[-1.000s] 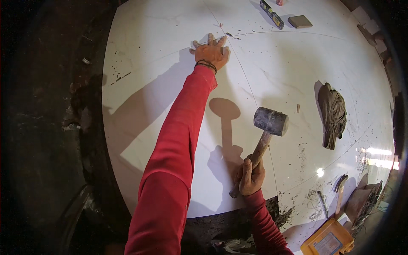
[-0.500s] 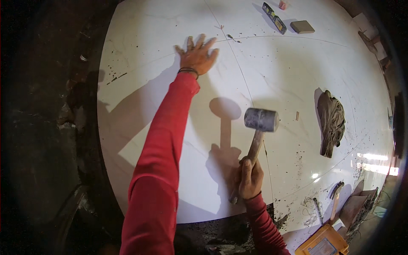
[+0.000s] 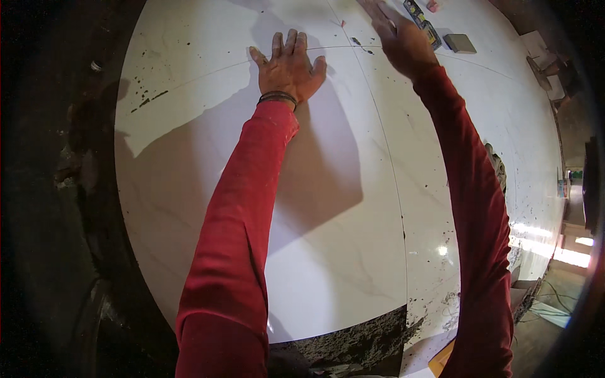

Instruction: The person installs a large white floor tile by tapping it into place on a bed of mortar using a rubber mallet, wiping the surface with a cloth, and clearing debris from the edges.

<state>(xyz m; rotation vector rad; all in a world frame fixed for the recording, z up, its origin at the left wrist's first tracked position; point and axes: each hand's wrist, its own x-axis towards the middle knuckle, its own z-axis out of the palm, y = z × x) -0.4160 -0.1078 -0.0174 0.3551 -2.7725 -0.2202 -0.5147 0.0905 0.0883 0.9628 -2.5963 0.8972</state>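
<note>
Left hand (image 3: 287, 74) spread wide, palm down on white tile (image 3: 334, 277), gripping nothing. Right hand (image 3: 403, 44) up beside spirit level (image 3: 423, 24), fingers blurred, can't tell if holding anything. Tile sits under left arm, dark mortar (image 3: 353, 346) along near edge. Grey block (image 3: 460, 43) right of level.

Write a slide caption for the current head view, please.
Left hand spread over pale tiles, right hand extended near a spirit level.
</note>
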